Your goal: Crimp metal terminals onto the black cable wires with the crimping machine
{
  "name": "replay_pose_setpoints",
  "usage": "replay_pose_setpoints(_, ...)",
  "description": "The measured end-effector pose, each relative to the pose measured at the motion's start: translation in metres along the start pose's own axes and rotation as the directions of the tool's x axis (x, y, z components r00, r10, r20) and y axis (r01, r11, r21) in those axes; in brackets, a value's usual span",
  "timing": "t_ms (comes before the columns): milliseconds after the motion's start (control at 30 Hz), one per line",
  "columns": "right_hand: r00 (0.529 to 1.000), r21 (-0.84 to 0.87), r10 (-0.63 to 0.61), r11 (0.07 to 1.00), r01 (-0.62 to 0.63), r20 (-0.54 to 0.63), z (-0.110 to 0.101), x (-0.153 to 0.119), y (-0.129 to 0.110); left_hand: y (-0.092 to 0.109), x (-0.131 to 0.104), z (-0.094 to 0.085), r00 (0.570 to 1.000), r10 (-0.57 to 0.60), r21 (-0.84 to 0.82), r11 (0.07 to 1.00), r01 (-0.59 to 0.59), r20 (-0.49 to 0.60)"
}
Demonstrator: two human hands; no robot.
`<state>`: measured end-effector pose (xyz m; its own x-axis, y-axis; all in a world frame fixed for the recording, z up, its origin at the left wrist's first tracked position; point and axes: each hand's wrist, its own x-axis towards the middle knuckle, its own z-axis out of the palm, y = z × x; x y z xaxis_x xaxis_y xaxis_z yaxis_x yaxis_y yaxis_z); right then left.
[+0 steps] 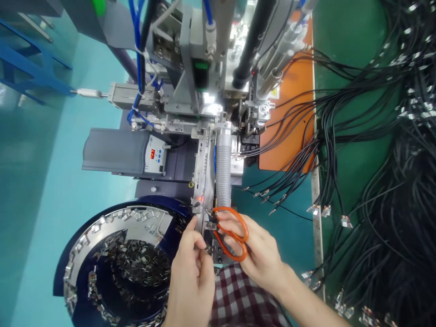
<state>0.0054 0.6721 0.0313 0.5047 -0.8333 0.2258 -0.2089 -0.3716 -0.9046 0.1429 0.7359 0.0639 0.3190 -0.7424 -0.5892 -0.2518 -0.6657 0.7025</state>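
Note:
My right hand (260, 252) is closed around a pair of scissors (231, 210) with orange loop handles. Their short tips point left, at the lower end of the metal feed track (200, 181). Beside that end is my left hand (192, 268), its index finger stretched to the track and its thumb and other fingers curled together. Whatever those curled fingers hold, if anything, is hidden. A dark blue bowl feeder (102, 213) with many small metal parts stands left of my left hand. Just above the scissors runs a grey corrugated hose (224, 170).
Ahead rises a machine (190, 91) with cylinders and blue air tubes. A grey controller (156, 154) with a red display sits to the left. Black cables (334, 113) with metal ends spread across the orange plate (289, 122) and the green table (335, 41) on the right.

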Motion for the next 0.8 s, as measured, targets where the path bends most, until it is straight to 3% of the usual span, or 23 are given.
replay_pose_setpoints(367,0.998,-0.092,-0.04,0.995,0.044,0.047,0.0074,0.0082,0.004,-0.0054,0.002,-0.0001,1.0,0.014,0.01,1.0,-0.014,0.003)
replay_pose_setpoints(500,0.998,-0.081,-0.052,0.995,0.055,0.033,0.0063,0.009,0.0034,-0.0016,0.0006,0.0021,0.998,0.042,0.021,0.999,-0.042,-0.04)
replay_pose_setpoints(800,0.999,-0.031,-0.022,0.999,0.024,0.037,0.0099,0.0089,0.0053,-0.0039,-0.0001,0.0044,0.992,0.122,0.077,0.99,-0.12,-0.015)
